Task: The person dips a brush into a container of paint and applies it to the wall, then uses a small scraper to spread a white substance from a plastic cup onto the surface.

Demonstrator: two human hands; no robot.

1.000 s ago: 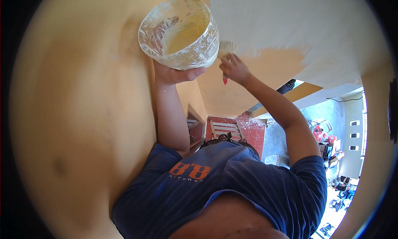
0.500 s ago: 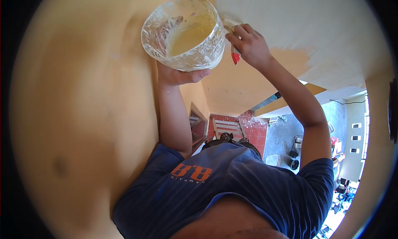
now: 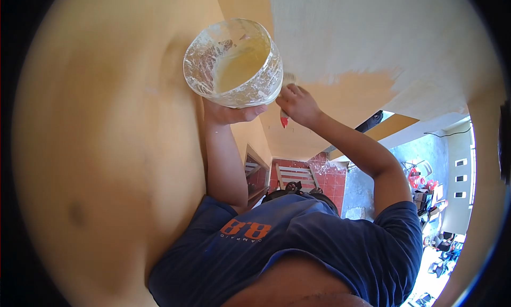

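Note:
My left hand (image 3: 234,113) holds up a clear plastic bowl (image 3: 255,91) from below, its thumb along the lower side. Smears of paint cover the bowl, which is tilted and has pale yellow paint (image 3: 242,67) inside. Just right of the bowl, my right hand (image 3: 301,105) is closed on a paintbrush (image 3: 284,119) with a red handle end. The brush's bristles point upward beside the bowl's rim, close to the wall (image 3: 346,91). That wall is pale grey-white above and ochre lower down, with a ragged border between.
A yellow-ochre wall (image 3: 106,147) stands close on the left. Far below are a red tiled floor (image 3: 332,182), a wooden slatted piece (image 3: 295,174) and my feet. At the right lie a grey floor, a chair (image 3: 420,168) and assorted items. An opening (image 3: 372,120) cuts the wall behind my right forearm.
My right hand and the brush have moved down and left, nearer the bowl's side. The bowl in my left hand sits slightly lower in view.

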